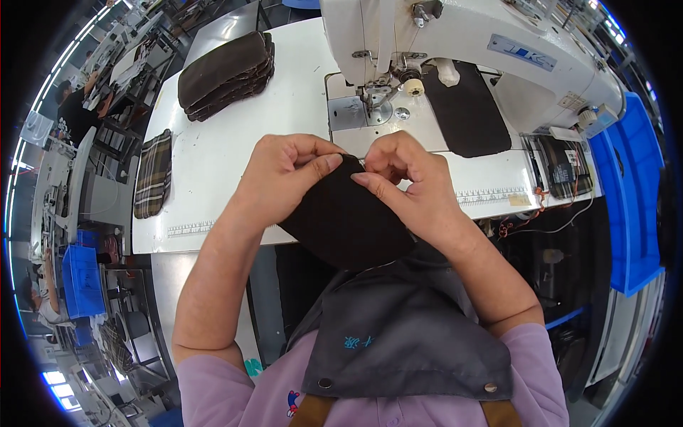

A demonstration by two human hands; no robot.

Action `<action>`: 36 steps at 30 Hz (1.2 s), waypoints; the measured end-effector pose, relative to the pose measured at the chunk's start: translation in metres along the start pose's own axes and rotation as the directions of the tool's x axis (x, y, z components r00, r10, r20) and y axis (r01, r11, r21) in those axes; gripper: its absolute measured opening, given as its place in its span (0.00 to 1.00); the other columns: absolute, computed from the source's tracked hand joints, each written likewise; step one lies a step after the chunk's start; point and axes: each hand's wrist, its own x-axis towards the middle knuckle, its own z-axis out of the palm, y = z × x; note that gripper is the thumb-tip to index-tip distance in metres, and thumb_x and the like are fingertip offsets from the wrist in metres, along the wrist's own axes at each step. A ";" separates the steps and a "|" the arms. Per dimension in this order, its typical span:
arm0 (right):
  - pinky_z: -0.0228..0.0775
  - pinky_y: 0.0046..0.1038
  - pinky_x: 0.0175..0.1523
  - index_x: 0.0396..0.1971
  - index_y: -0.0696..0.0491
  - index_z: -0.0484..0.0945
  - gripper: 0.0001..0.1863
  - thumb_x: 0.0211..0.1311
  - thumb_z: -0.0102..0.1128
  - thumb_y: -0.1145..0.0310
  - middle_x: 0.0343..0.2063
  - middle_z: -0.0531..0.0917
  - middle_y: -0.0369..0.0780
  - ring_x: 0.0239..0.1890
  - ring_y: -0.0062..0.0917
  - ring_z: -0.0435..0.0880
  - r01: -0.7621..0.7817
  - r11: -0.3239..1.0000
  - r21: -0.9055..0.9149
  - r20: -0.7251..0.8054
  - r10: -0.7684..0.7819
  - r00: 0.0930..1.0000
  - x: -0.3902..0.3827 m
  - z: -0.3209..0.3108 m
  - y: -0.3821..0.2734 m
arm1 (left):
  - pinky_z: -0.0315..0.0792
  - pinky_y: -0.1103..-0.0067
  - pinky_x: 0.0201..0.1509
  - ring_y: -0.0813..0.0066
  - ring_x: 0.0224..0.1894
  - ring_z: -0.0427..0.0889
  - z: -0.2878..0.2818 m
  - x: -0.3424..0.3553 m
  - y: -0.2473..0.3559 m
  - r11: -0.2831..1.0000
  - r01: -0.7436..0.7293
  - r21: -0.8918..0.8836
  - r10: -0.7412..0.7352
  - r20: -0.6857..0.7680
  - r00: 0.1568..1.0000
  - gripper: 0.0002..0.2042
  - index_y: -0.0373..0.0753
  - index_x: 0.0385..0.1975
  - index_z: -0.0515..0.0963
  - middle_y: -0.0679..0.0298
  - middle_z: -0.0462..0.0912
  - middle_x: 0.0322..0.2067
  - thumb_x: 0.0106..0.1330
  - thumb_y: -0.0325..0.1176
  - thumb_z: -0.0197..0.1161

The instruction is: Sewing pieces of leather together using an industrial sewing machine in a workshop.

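Observation:
Both of my hands hold one dark brown fabric piece (pixel 345 217) above the front edge of the white sewing table (pixel 213 149). My left hand (pixel 288 178) grips its upper left edge, thumb on top. My right hand (pixel 409 181) pinches the top edge with thumb and fingertips, right beside the left thumb. The cloth hangs down toward my grey apron (pixel 398 334). Just behind my hands stands the white sewing machine (pixel 462 50), its presser foot and needle plate (pixel 377 103) a short way beyond my fingertips.
A stack of dark brown fabric pieces (pixel 226 75) lies at the table's back left. A plaid piece (pixel 154 174) hangs over the left edge. Another dark piece (pixel 466 107) lies under the machine arm. Blue bins (pixel 633 199) stand at right; other people work at far left.

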 end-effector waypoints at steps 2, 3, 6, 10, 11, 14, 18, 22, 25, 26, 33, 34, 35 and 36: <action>0.78 0.24 0.36 0.39 0.58 0.82 0.11 0.62 0.74 0.71 0.31 0.87 0.39 0.33 0.22 0.88 0.079 0.995 -0.058 0.054 -0.076 0.996 0.006 -0.003 0.010 | 0.79 0.81 0.43 0.80 0.35 0.87 -0.005 0.014 0.000 0.986 0.039 0.164 -0.052 0.079 0.996 0.09 0.31 0.41 0.88 0.60 0.91 0.31 0.68 0.30 0.69; 0.80 0.26 0.36 0.42 0.58 0.82 0.11 0.62 0.72 0.72 0.33 0.88 0.41 0.34 0.26 0.89 0.159 0.980 -0.118 0.104 -0.147 0.984 0.010 -0.006 0.017 | 0.79 0.81 0.43 0.80 0.35 0.87 -0.005 0.024 -0.002 0.986 0.036 0.161 -0.050 0.084 0.995 0.09 0.31 0.41 0.88 0.60 0.91 0.31 0.68 0.30 0.69; 0.82 0.29 0.38 0.46 0.60 0.83 0.13 0.61 0.68 0.76 0.37 0.89 0.43 0.38 0.28 0.91 0.186 0.967 -0.172 0.245 -0.141 0.959 0.024 -0.022 0.034 | 0.80 0.77 0.43 0.72 0.35 0.89 0.003 0.052 -0.013 0.896 -0.038 0.443 0.013 0.059 0.998 0.08 0.37 0.41 0.90 0.57 0.91 0.31 0.66 0.31 0.70; 0.81 0.36 0.42 0.43 0.55 0.86 0.12 0.58 0.67 0.74 0.31 0.88 0.42 0.36 0.35 0.89 0.485 0.722 -0.494 0.332 -0.359 0.872 0.046 -0.030 0.057 | 0.80 0.75 0.44 0.68 0.35 0.88 0.013 0.083 -0.042 0.820 -0.097 0.565 0.127 -0.013 0.992 0.08 0.39 0.40 0.91 0.59 0.90 0.33 0.63 0.31 0.73; 0.81 0.38 0.43 0.40 0.52 0.87 0.11 0.57 0.68 0.71 0.31 0.87 0.40 0.37 0.36 0.87 0.535 0.639 -0.552 0.355 -0.401 0.845 0.052 -0.031 0.063 | 0.80 0.76 0.43 0.71 0.34 0.88 0.015 0.088 -0.053 0.828 -0.190 0.528 0.234 -0.017 0.972 0.08 0.37 0.40 0.90 0.60 0.91 0.33 0.63 0.30 0.74; 0.81 0.36 0.43 0.38 0.52 0.88 0.09 0.57 0.66 0.71 0.34 0.87 0.37 0.39 0.34 0.88 0.590 0.524 -0.615 0.395 -0.443 0.805 0.069 -0.038 0.067 | 0.79 0.76 0.44 0.71 0.36 0.87 0.024 0.100 -0.063 0.883 -0.109 0.456 0.186 -0.129 0.974 0.08 0.38 0.39 0.91 0.60 0.90 0.34 0.61 0.29 0.75; 0.81 0.35 0.42 0.38 0.51 0.89 0.10 0.57 0.65 0.70 0.38 0.87 0.34 0.41 0.32 0.88 0.526 0.566 -0.635 0.328 -0.418 0.847 0.067 -0.039 0.078 | 0.79 0.76 0.43 0.72 0.35 0.87 0.026 0.111 -0.070 0.861 -0.168 0.480 0.261 -0.134 0.956 0.07 0.38 0.37 0.90 0.60 0.89 0.33 0.61 0.30 0.75; 0.81 0.32 0.37 0.39 0.46 0.89 0.10 0.57 0.67 0.69 0.41 0.89 0.31 0.39 0.28 0.89 0.537 0.457 -0.709 0.356 -0.425 0.832 0.068 -0.039 0.082 | 0.79 0.74 0.37 0.66 0.30 0.85 0.027 0.115 -0.063 0.842 -0.168 0.512 0.273 -0.136 0.952 0.06 0.39 0.33 0.90 0.62 0.88 0.33 0.59 0.32 0.74; 0.80 0.30 0.34 0.38 0.44 0.90 0.09 0.56 0.69 0.69 0.43 0.90 0.29 0.39 0.24 0.89 0.496 0.422 -0.759 0.349 -0.379 0.857 0.069 -0.038 0.078 | 0.79 0.74 0.37 0.67 0.30 0.86 0.027 0.119 -0.062 0.855 -0.127 0.503 0.234 -0.154 0.960 0.07 0.38 0.34 0.89 0.62 0.88 0.33 0.58 0.33 0.74; 0.80 0.30 0.34 0.38 0.43 0.90 0.09 0.57 0.70 0.68 0.43 0.90 0.28 0.39 0.23 0.89 0.470 0.407 -0.783 0.345 -0.345 0.873 0.069 -0.038 0.077 | 0.79 0.73 0.37 0.67 0.31 0.86 0.027 0.121 -0.063 0.871 -0.103 0.480 0.211 -0.176 0.962 0.08 0.37 0.34 0.88 0.62 0.88 0.33 0.58 0.33 0.74; 0.81 0.30 0.36 0.39 0.43 0.90 0.08 0.59 0.70 0.67 0.42 0.90 0.27 0.39 0.22 0.89 0.442 0.451 -0.775 0.286 -0.372 0.883 0.073 -0.039 0.083 | 0.81 0.73 0.39 0.66 0.32 0.88 0.026 0.134 -0.066 0.858 -0.019 0.513 0.125 -0.171 0.977 0.13 0.36 0.36 0.87 0.60 0.89 0.32 0.56 0.36 0.75; 0.80 0.33 0.35 0.38 0.44 0.90 0.08 0.59 0.68 0.67 0.38 0.89 0.30 0.36 0.27 0.88 0.445 0.472 -0.761 0.275 -0.386 0.880 0.073 -0.037 0.082 | 0.81 0.73 0.40 0.66 0.32 0.88 0.025 0.135 -0.072 0.868 -0.059 0.493 0.164 -0.171 0.972 0.13 0.36 0.37 0.87 0.60 0.89 0.32 0.56 0.36 0.75; 0.79 0.36 0.34 0.38 0.45 0.90 0.08 0.60 0.66 0.66 0.34 0.89 0.32 0.33 0.32 0.88 0.448 0.493 -0.746 0.263 -0.400 0.878 0.073 -0.036 0.081 | 0.81 0.73 0.40 0.66 0.32 0.88 0.024 0.136 -0.077 0.875 -0.099 0.473 0.202 -0.172 0.964 0.13 0.36 0.38 0.87 0.60 0.89 0.32 0.56 0.36 0.75; 0.79 0.36 0.34 0.38 0.45 0.90 0.08 0.60 0.66 0.66 0.34 0.89 0.32 0.33 0.32 0.88 0.449 0.493 -0.745 0.265 -0.400 0.878 0.073 -0.036 0.081 | 0.81 0.73 0.40 0.66 0.32 0.88 0.024 0.136 -0.077 0.876 -0.098 0.473 0.202 -0.174 0.964 0.13 0.36 0.38 0.87 0.60 0.89 0.32 0.56 0.36 0.75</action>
